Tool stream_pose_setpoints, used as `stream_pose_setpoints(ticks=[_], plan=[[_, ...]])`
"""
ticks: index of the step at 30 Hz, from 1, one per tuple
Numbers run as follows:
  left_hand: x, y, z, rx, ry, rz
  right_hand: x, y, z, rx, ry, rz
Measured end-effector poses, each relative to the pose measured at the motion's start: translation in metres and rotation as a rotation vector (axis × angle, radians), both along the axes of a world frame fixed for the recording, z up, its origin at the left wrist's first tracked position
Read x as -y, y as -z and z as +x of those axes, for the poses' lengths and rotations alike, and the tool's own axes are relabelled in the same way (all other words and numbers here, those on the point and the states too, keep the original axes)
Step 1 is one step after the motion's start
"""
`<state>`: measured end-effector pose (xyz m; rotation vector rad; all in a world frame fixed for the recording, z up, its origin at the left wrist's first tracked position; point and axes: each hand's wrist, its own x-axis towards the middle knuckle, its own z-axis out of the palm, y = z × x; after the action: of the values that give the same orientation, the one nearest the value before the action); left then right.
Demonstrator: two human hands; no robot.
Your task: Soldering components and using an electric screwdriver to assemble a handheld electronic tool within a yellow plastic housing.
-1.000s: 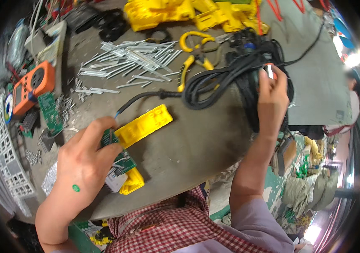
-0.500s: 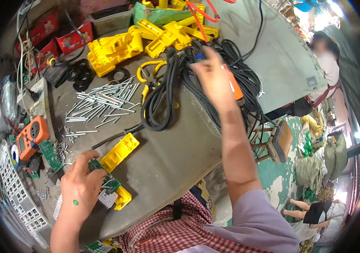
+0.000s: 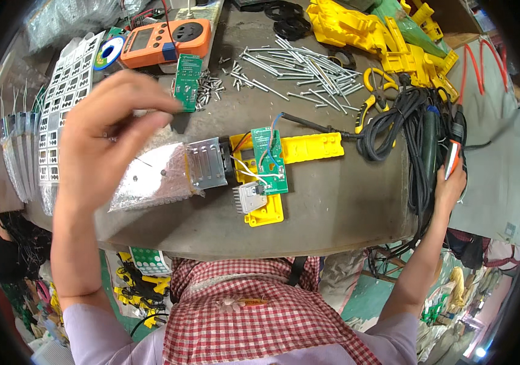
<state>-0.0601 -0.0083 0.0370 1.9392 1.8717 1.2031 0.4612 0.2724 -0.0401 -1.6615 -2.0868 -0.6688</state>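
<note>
Cluttered grey bench (image 3: 345, 201) carried everything. Right hand (image 3: 448, 185) was clamped on an orange-handled tool (image 3: 453, 157) at the right edge, beside black cables (image 3: 406, 121). Left hand (image 3: 111, 131), fingers pinched together, hovered over a silvery bag (image 3: 150, 176); the yellow housing (image 3: 290, 152), long axis left-right, lay between them with its green circuit board (image 3: 270, 159).

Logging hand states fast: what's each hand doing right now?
Left hand: raised over the silvery bag, fingers pinched; contents cannot be told.
Right hand: closed on an orange-and-black tool.
</note>
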Motion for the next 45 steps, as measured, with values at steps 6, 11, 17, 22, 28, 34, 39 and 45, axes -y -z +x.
stream_pose_setpoints(ticks=[6, 11, 17, 22, 28, 34, 39, 45], plan=[[0.052, 0.024, -0.049, -0.866, -0.516, -0.265, 0.016, -0.013, -0.039, 0.050, -0.113, -0.003], [0.040, 0.037, -0.016, -0.926, -0.602, -0.239, 0.040, -0.009, -0.084, 0.018, -0.004, -0.131], [0.018, 0.025, 0.019, -0.902, -0.457, -0.085, 0.022, -0.045, -0.084, 0.179, 0.276, -0.615], [0.011, 0.027, 0.035, -0.498, -0.069, -0.072, 0.028, -0.018, -0.089, 0.006, 0.164, -0.453], [-0.012, 0.013, 0.031, -0.525, -0.118, -0.357, 0.060, -0.038, -0.072, -0.051, -0.019, -0.331], [-0.017, 0.014, 0.026, -0.540, -0.075, -0.378, 0.080, -0.033, -0.085, 0.123, -0.196, -0.130], [-0.036, 0.037, 0.035, -0.242, 0.036, -0.288, 0.176, -0.027, -0.219, -0.351, -1.005, -0.541], [-0.041, 0.052, 0.041, -0.038, 0.042, -0.383, 0.218, -0.017, -0.281, -0.271, -1.058, -0.563]])
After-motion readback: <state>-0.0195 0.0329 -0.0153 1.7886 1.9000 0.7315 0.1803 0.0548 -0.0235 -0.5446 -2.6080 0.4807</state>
